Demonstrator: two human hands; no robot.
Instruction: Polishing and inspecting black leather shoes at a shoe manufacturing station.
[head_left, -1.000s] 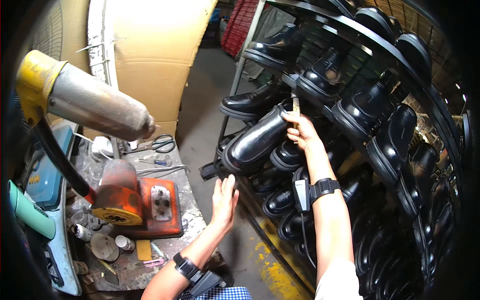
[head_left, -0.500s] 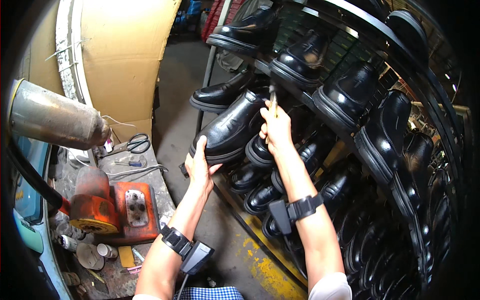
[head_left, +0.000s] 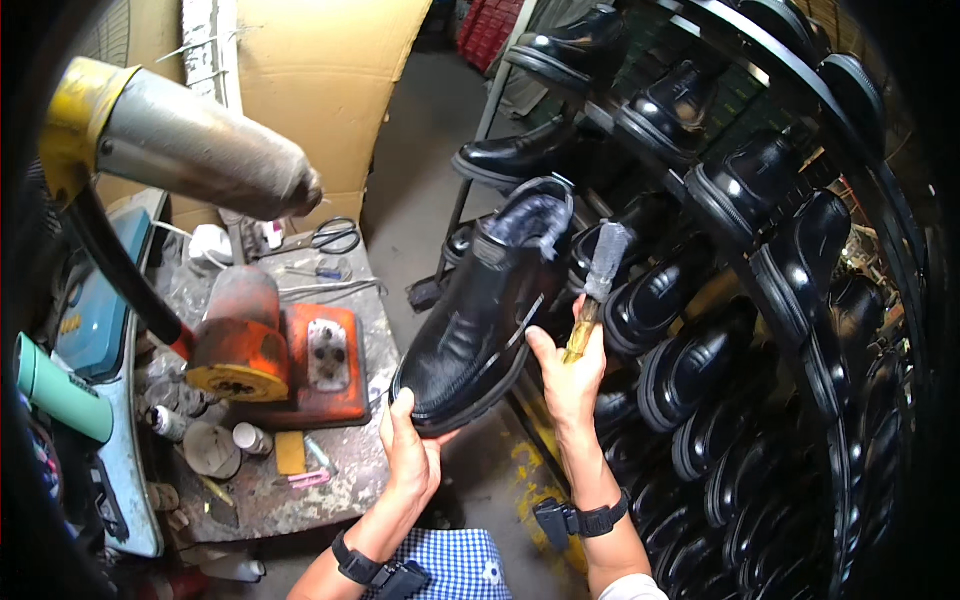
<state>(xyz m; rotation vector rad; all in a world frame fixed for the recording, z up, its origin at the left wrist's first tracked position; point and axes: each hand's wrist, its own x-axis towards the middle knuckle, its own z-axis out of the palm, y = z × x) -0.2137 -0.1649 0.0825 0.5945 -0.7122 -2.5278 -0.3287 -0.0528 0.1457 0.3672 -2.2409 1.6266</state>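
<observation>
Shoe (head_left: 462, 325) of black leather slants, its toe pinched between the left grip's (head_left: 412, 455) thumb and fingers; the right grip (head_left: 573, 385) curls around an amber-handled tool (head_left: 598, 290) just beside it.

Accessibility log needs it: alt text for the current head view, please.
Left hand grips a black shoe by its toe; right hand holds a yellow-handled tool beside it. Rack of similar shoes at right; cluttered workbench with an orange machine at left.
</observation>
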